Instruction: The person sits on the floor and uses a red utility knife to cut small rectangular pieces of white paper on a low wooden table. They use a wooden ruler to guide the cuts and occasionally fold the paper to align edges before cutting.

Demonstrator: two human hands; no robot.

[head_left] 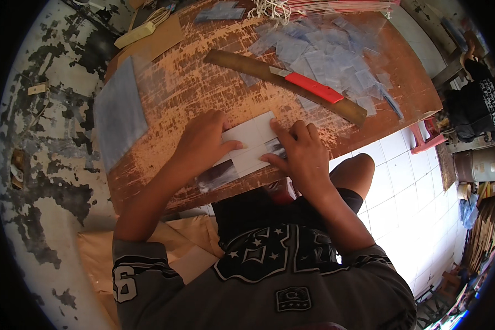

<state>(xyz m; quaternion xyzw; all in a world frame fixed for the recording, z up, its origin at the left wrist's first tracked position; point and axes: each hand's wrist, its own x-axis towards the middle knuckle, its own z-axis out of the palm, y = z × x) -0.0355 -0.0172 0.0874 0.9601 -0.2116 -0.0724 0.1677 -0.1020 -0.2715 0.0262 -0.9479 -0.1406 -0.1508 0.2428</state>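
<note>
A white paper or card, marked with straight lines, lies near the table's front edge. My left hand grips its left side, the thumb pressed on top and the other fingers curled by the far edge. On its right side, my right hand holds it between thumb and forefinger, the remaining fingers bent. A clear, shiny plastic sheet shows under the paper by my left wrist. Beyond my hands, a red cutter knife rests on a long worn ruler.
A heap of clear plastic pieces covers the worn wooden table's far right. A larger plastic sheet lies at left. Cardboard with a power strip is at far left; white strings lie at the back.
</note>
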